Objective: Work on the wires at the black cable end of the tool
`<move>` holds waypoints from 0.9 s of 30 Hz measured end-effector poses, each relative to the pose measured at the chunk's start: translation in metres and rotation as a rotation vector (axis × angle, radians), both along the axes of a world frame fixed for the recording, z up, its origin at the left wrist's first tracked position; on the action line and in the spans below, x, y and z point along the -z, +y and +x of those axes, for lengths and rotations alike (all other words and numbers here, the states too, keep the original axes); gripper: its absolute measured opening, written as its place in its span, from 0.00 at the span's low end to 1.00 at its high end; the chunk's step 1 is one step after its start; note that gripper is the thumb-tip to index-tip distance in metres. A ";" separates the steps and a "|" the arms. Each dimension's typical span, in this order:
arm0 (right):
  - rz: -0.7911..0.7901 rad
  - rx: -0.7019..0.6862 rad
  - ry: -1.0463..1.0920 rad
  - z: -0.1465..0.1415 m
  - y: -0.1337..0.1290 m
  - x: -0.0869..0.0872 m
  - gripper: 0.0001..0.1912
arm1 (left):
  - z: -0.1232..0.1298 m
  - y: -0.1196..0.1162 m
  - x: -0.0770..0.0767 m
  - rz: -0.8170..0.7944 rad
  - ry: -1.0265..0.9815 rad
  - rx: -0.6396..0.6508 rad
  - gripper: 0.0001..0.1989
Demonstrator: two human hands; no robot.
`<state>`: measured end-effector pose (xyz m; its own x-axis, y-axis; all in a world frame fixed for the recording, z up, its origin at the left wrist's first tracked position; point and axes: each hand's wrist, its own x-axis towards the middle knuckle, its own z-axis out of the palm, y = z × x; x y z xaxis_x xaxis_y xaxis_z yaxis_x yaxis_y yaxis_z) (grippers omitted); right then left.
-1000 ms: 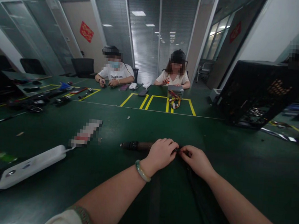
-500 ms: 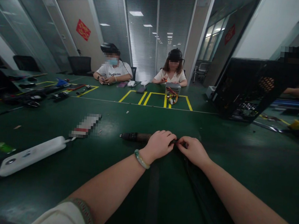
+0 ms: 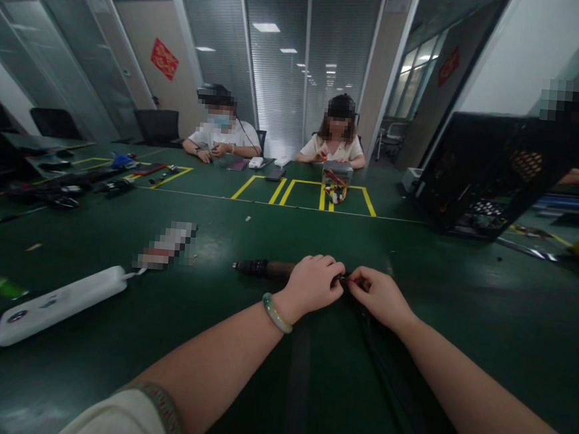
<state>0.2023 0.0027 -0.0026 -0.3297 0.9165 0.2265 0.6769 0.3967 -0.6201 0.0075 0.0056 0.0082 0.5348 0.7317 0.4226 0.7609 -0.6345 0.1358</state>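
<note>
The fingertips (image 3: 337, 277) of the left hand (image 3: 310, 287) and the right hand (image 3: 378, 296) are closed together on the small dark end of a black cable (image 3: 376, 357), near the middle of the tabletop (image 3: 510, 341). Exactly how each finger grips is hidden at that small spot, though a fleck of red shows there. From the hands, the cable runs back toward the near edge of the tabletop.

As far as can be seen, the cable end is held in the air and joined to nothing. A dark-handled tool (image 3: 265, 267) lies just beside the left hand, untouched. A pale bangle (image 3: 274, 313) circles the left wrist.

Farther out, a white power strip (image 3: 59, 306) lies toward the left edge, and a pixelated object (image 3: 167, 244) sits between it and the tool. Toward the far edge, a metal box with coloured wires (image 3: 335, 184) stands at a yellow taped outline (image 3: 302, 183). A black computer case (image 3: 483, 175) stands off to the right. Two seated people (image 3: 221, 128) (image 3: 333, 137) work across the tabletop.
</note>
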 end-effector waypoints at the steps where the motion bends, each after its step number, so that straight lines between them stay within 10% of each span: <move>1: -0.003 -0.002 0.002 0.000 0.000 0.000 0.07 | 0.000 0.000 0.000 -0.001 0.001 -0.001 0.07; 27: -0.238 0.014 0.039 0.005 0.008 0.002 0.12 | 0.002 0.002 0.001 -0.025 0.029 0.107 0.07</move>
